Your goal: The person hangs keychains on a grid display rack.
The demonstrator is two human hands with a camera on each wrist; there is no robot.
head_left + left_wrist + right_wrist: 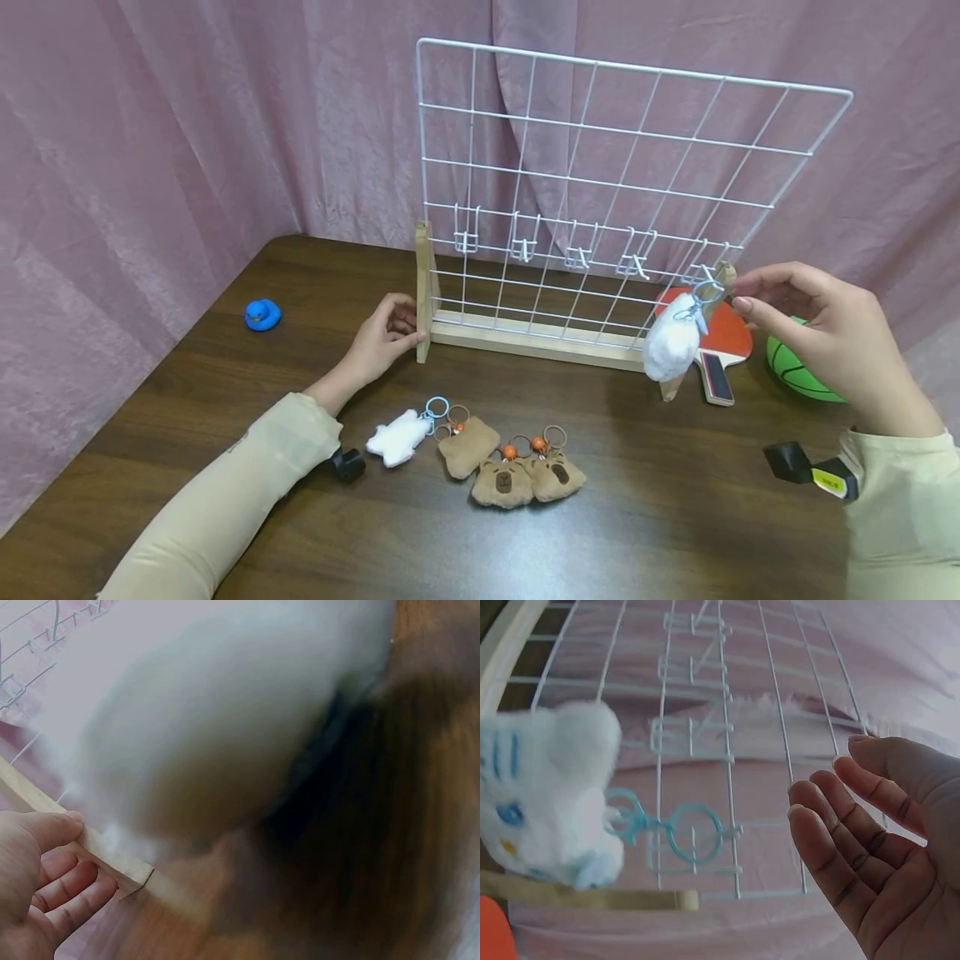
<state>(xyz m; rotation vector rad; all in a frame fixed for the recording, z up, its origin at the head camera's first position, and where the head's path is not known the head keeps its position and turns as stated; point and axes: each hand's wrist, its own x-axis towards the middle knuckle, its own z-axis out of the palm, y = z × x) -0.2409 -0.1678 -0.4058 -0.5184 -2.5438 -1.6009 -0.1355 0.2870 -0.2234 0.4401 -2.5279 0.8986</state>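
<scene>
A white plush keychain (670, 337) hangs by its blue ring (695, 832) from the rightmost hook of the white wire rack (517, 327). Just right of it is my right hand (832, 321), fingers loosely bent and spread, holding nothing; in the right wrist view a gap separates it from the ring. My left hand (382, 340) holds the rack's left wooden leg (423, 292), thumb on its front edge and fingers at its outer side. Another white plush keychain (399, 437) lies below that hand. A blurred pale shape (202, 742) covers much of the left wrist view.
Several brown plush keychains (504, 483) lie at the table's middle front. The other rack hooks (523, 249) hold nothing. A red paddle (731, 333) lies behind the rack's right leg, near a green ball (797, 375). A blue rubber duck (262, 315) sits far left.
</scene>
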